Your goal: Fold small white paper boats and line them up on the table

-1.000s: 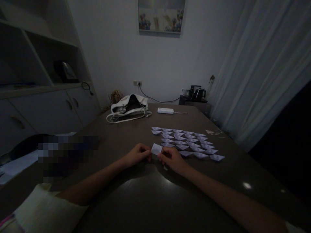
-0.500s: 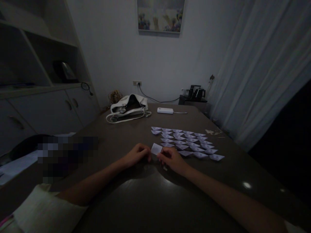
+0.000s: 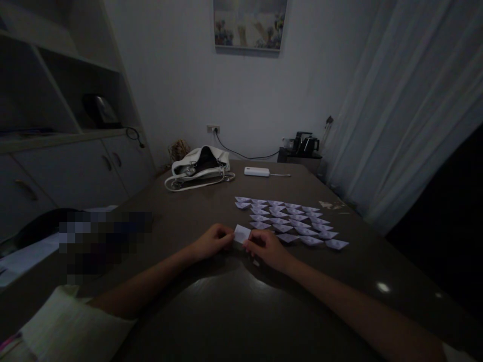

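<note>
A small folded piece of white paper (image 3: 242, 234) is held up between my two hands over the dark table (image 3: 181, 311). My right hand (image 3: 268, 248) pinches its lower right corner between thumb and fingers. At its left edge, my left hand (image 3: 214, 241) is closed, thumb against the fingertips, gripping the paper there. Several small folded paper boats (image 3: 279, 221) stand in rows just beyond and to the right of my right hand. A tiny pale scrap (image 3: 256, 263) shows below the right hand.
A white handbag (image 3: 202, 168) lies open at the far left of the table. A white power bank (image 3: 257, 172) with a short cable lies at the far middle. Scraps (image 3: 327, 205) lie near the right edge. Papers (image 3: 30, 256) and a blurred patch are at left.
My left hand has closed its fingers onto the left edge of the folded paper. The paper has shifted slightly down and left; the right hand keeps its pinch.
</note>
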Motion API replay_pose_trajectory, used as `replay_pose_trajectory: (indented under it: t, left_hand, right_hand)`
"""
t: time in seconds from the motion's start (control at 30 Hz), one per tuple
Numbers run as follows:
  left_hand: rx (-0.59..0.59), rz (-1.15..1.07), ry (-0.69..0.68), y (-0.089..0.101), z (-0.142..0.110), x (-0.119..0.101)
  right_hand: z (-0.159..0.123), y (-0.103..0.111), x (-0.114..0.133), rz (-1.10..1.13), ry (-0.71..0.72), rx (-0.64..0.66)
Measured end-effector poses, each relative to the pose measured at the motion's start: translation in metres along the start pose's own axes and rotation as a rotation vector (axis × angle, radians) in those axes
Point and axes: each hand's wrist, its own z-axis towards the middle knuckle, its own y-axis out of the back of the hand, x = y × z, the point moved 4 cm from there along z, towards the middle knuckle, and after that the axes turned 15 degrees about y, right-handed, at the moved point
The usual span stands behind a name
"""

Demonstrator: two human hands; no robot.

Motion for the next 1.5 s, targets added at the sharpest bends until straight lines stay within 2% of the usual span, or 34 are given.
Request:
replay_pose_trajectory:
  t: [0.1, 0.3, 0.57, 0.93, 1.13, 1.3, 1.5]
  left_hand:
    - [0.008, -0.004, -0.003, -0.0007, -0.0006, -0.0014]
    - [0.003, -0.009, -0.097, 0.0009, -0.0022, -0.0078]
    - [0.003, 0.029, -0.014, 0.0013, -0.0027, -0.0026]
    - [0.005, 0.062, 0.003, 0.0012, -0.0034, -0.0044]
    - [0.000, -0.006, -0.005, 0.0007, -0.0071, -0.0084]
    - [0.003, -0.029, 0.040, -0.0004, -0.0049, -0.0048]
    - [0.021, 0.010, 0.021, -0.0003, -0.0012, -0.0002]
  right_hand:
    - [-0.0003, -0.0003, -0.0008, 0.003, -0.013, 0.004]
    - [0.0009, 0.0009, 0.0025, -0.003, -0.001, -0.001]
    - [0.0002, -0.0007, 0.0038, 0.011, 0.024, 0.054]
    - [-0.0009, -0.0017, 0.0016, 0.005, 0.011, 0.065]
    - [0.0001, -0.0008, 0.0018, -0.014, 0.019, 0.057]
    - [0.0004, -0.0016, 0.0043, 0.007, 0.026, 0.068]
    - [-0.0003, -0.0021, 0.0039, 0.011, 0.024, 0.069]
